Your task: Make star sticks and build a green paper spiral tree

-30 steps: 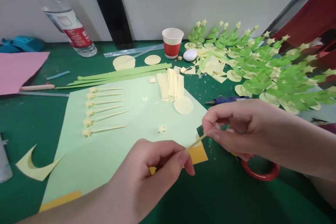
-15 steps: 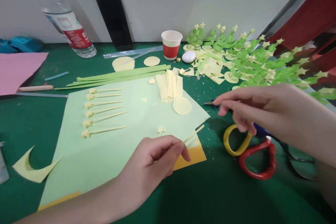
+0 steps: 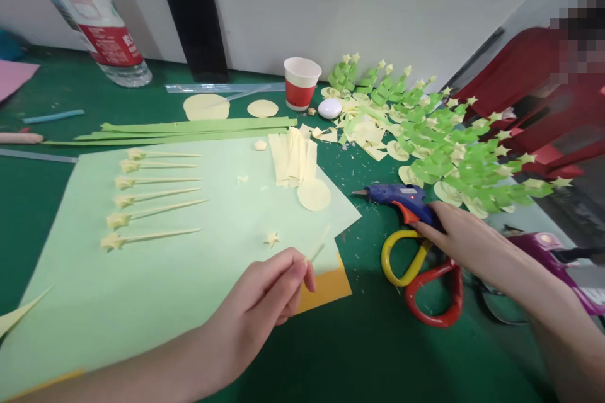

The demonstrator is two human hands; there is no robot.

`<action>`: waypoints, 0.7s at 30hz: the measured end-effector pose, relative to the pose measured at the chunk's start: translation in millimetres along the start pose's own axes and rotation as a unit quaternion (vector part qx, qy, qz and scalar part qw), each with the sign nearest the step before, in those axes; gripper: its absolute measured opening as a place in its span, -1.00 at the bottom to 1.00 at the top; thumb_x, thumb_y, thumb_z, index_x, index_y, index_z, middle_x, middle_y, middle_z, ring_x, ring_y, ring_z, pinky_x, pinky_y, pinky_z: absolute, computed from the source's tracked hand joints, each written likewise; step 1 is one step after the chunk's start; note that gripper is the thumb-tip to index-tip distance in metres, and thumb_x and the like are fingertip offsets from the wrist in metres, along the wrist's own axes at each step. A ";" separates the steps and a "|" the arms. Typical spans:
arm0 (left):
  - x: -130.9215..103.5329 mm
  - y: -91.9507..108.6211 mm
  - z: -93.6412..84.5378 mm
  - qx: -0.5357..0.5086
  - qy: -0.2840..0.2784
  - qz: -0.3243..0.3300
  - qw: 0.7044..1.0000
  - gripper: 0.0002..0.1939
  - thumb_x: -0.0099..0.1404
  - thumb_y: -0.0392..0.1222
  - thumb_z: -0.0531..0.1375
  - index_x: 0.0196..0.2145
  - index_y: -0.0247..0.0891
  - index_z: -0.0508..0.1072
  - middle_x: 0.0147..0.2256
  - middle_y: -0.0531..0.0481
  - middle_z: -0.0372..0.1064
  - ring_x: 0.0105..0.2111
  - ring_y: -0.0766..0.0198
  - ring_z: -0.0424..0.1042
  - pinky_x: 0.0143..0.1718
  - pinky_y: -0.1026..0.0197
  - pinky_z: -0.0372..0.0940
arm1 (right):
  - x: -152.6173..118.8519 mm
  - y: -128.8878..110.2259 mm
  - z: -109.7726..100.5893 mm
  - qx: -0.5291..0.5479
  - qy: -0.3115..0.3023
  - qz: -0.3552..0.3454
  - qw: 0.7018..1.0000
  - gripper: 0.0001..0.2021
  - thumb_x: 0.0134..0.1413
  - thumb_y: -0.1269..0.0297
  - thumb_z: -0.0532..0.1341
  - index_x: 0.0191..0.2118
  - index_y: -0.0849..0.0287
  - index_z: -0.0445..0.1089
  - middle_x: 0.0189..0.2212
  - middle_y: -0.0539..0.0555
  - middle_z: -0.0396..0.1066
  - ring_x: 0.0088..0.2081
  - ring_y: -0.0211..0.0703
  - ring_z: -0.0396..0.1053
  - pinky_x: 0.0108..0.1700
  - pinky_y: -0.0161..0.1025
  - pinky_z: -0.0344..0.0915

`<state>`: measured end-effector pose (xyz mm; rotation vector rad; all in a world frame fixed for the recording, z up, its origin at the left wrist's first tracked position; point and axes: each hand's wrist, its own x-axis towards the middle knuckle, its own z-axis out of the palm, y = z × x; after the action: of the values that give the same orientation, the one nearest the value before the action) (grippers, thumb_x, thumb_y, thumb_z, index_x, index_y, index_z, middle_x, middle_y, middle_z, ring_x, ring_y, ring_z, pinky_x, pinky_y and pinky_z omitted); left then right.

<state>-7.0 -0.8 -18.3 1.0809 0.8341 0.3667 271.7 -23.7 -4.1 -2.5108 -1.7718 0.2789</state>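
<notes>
Between thumb and fingertips, my left hand (image 3: 278,289) pinches a thin pale rolled paper stick (image 3: 320,244) that points up and right. A loose pale yellow paper star (image 3: 271,238) lies just above that hand on the light green sheet (image 3: 222,277). My right hand (image 3: 456,227) is closed around the handle of a blue hot glue gun (image 3: 401,194) with an orange trigger. Its nozzle faces left, and its body lies low over the table. Scissors (image 3: 433,299) with yellow and red handles lie beneath that wrist, their blades hidden. Several star-tipped sticks (image 3: 155,206) form rows on the sheet's left.
Pale paper strips (image 3: 293,157) and a paper disc (image 3: 314,194) lie on the sheet. Behind stand a paper cup (image 3: 301,85), a phone (image 3: 193,19) and a bottle (image 3: 108,38). Many green paper plants with stars (image 3: 439,151) fill the right rear. A person in red (image 3: 515,88) is beyond.
My right hand has closed around the glue gun's handle, which it was reaching over before. The view has shifted to the right. My left hand still pinches the stick.
</notes>
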 end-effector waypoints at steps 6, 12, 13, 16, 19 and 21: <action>1.0 -4.6 -1.4 -0.058 -0.015 0.012 0.998 -0.66 0.31 0.02 -0.10 -0.51 -0.23 0.20 -0.65 0.20 -0.10 -0.65 0.42 -0.13 -0.62 0.27 -0.15 | 0.5 -5.9 -6.7 0.026 0.048 0.050 0.997 -0.64 -0.19 -0.06 -0.06 -0.36 0.12 0.11 -0.55 0.13 0.26 -0.49 0.07 0.29 -0.48 -0.08 0.18; 4.4 -1.4 -2.4 -0.039 -0.013 0.013 0.999 -0.72 0.26 -0.03 -0.03 -0.42 -0.26 0.33 -0.68 0.22 -0.11 -0.68 0.43 -0.11 -0.67 0.30 -0.17 | -20.8 -20.0 -2.2 0.205 0.116 0.113 0.965 -0.43 -0.40 -0.15 0.15 -0.21 0.07 0.20 -0.40 0.13 0.37 -0.39 0.15 0.35 -0.40 0.00 0.30; 4.0 0.9 -2.2 -0.031 -0.006 0.001 0.999 -0.73 0.25 -0.05 -0.02 -0.43 -0.26 0.34 -0.68 0.22 -0.11 -0.69 0.43 -0.12 -0.67 0.30 -0.18 | -24.7 -21.2 -0.4 0.205 0.127 0.116 0.964 -0.40 -0.46 -0.16 0.19 -0.20 0.05 0.21 -0.37 0.11 0.38 -0.36 0.17 0.35 -0.39 0.00 0.32; 1.5 8.2 -0.8 0.002 0.033 -0.027 0.999 -0.73 0.23 -0.09 -0.01 -0.46 -0.27 0.37 -0.69 0.22 -0.12 -0.68 0.43 -0.13 -0.67 0.28 -0.20 | -35.3 -23.1 2.6 0.190 0.175 0.114 0.959 -0.40 -0.50 -0.17 0.25 -0.24 0.00 0.23 -0.38 0.06 0.40 -0.34 0.16 0.37 -0.39 -0.01 0.37; -0.3 11.9 0.4 0.023 0.046 -0.037 0.998 -0.72 0.21 -0.10 -0.02 -0.47 -0.26 0.40 -0.70 0.22 -0.12 -0.69 0.44 -0.13 -0.64 0.27 -0.19 | -42.5 -23.3 4.4 0.161 0.183 0.075 0.967 -0.57 -0.33 -0.16 0.20 -0.33 -0.03 0.21 -0.55 0.00 0.36 -0.51 0.04 0.33 -0.51 -0.06 0.34; -0.1 11.1 0.1 0.029 0.040 -0.046 0.998 -0.72 0.21 -0.08 -0.02 -0.47 -0.24 0.41 -0.71 0.22 -0.14 -0.69 0.43 -0.14 -0.63 0.26 -0.19 | -45.1 -21.6 7.0 0.135 0.176 0.038 0.974 -0.63 -0.26 -0.14 0.18 -0.35 -0.03 0.19 -0.61 -0.01 0.32 -0.58 -0.03 0.28 -0.58 -0.10 0.29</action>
<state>-5.6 4.1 -8.4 1.0840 0.9668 0.3110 235.8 -59.1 -2.6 -2.2680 -1.4045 0.0653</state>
